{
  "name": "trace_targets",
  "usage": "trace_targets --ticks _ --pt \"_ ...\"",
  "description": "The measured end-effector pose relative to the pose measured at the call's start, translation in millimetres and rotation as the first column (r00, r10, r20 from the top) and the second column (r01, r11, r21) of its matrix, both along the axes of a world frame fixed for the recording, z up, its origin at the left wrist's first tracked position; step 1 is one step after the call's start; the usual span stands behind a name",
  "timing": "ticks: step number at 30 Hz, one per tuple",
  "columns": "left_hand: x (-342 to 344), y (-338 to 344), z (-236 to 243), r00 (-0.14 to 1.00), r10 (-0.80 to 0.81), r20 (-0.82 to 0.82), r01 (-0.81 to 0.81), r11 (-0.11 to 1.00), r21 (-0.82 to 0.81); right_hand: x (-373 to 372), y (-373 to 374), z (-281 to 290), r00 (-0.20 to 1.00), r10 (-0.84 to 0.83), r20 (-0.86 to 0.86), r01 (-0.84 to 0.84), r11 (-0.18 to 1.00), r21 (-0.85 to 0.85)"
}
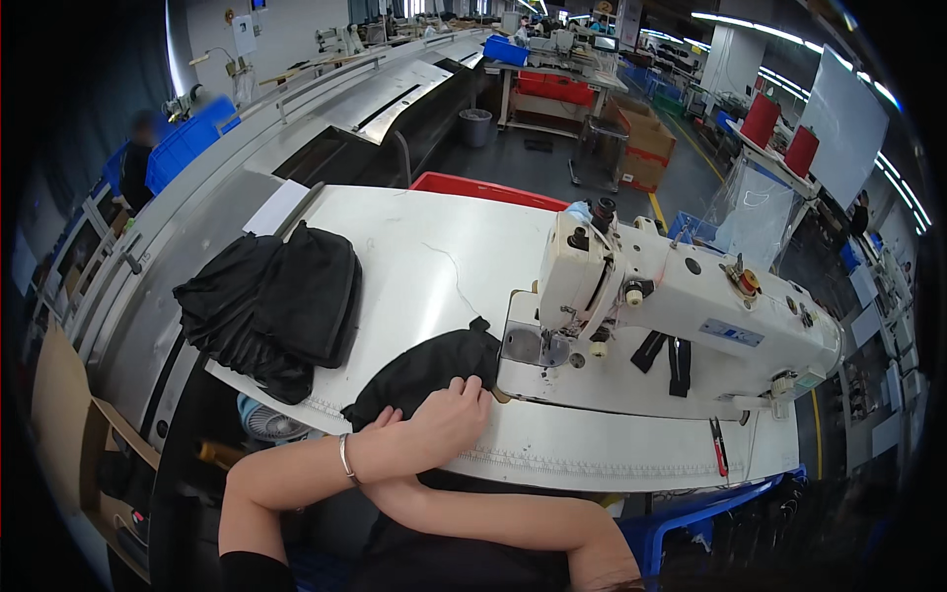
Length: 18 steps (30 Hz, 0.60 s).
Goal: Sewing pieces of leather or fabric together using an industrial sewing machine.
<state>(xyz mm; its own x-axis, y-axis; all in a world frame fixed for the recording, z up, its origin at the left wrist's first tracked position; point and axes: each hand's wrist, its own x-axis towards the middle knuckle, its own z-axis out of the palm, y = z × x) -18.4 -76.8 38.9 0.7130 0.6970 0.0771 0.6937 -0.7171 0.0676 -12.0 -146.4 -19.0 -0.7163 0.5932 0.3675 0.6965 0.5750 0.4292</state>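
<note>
My forearms are crossed at the front edge of the white sewing table [424, 252]. My left hand [452, 416], with a thin bracelet on its wrist, lies with curled fingers on the near edge of a black fabric piece [429, 363]. The fabric runs up to the needle plate of a white industrial sewing machine [681, 296]. My right forearm passes under the left one. Only a few fingers of my right hand [388, 418] show beside the left wrist, at the fabric's lower edge. What they hold is hidden.
A pile of black garments [276, 306] lies on the table's left side. A red bin [483, 187] stands behind the table. A red-handled tool [718, 449] lies near the front right edge. A small fan [261, 422] sits below left. A person [138, 163] stands at far left.
</note>
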Motion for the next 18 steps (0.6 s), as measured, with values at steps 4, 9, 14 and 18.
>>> trace_targets --ticks 4,9,14,18 --pt "-41.6 13.5 -2.7 0.979 0.158 0.125 -0.155 0.987 -0.037 38.5 1.8 32.0 0.773 0.478 -0.416 -0.573 0.808 -0.137" --pt "-88.4 11.2 48.1 0.528 0.46 0.714 -0.388 0.878 -0.279 128.7 39.6 42.7 0.594 0.197 -0.78 -0.528 0.827 -0.192" --pt "-73.4 2.9 59.3 0.656 0.31 0.688 -0.428 0.904 0.001 104.5 100.5 33.1 0.162 -0.756 -0.634 -0.924 0.109 -0.367" --pt "-70.5 6.5 43.9 0.773 0.239 0.588 -0.386 0.913 0.136 74.9 112.1 38.4 0.064 -0.877 -0.477 -0.973 0.052 -0.226"
